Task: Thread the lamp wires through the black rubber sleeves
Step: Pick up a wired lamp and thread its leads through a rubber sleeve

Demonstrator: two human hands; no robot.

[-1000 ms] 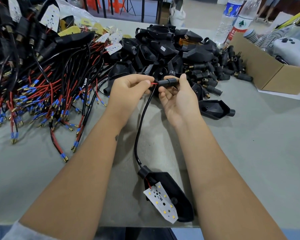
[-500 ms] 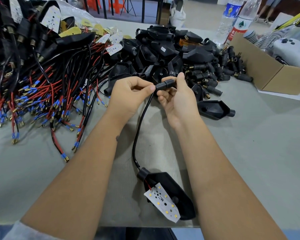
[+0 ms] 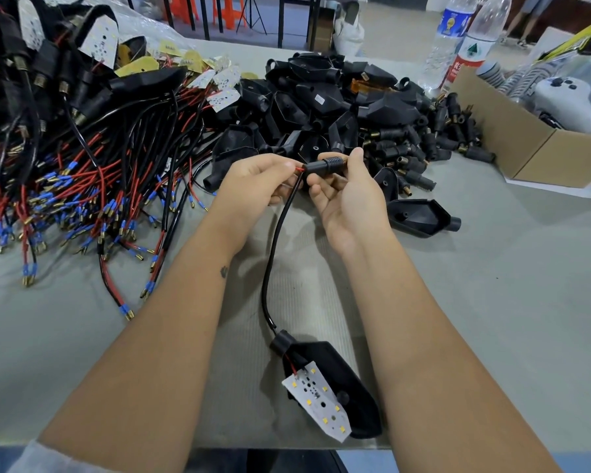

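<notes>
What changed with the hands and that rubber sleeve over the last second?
A short red stretch of wire shows again at the sleeve's left end; half a second ago the left hand was butted against it, hiding the red. The right hand keeps its grip on the sleeve and the left still pinches the wire. The lamp housing has barely shifted on the table.

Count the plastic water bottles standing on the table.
2: a blue-label bottle and a red-and-white-label bottle, side by side at the table's far right edge, behind the cardboard box. None seem hidden.
</notes>
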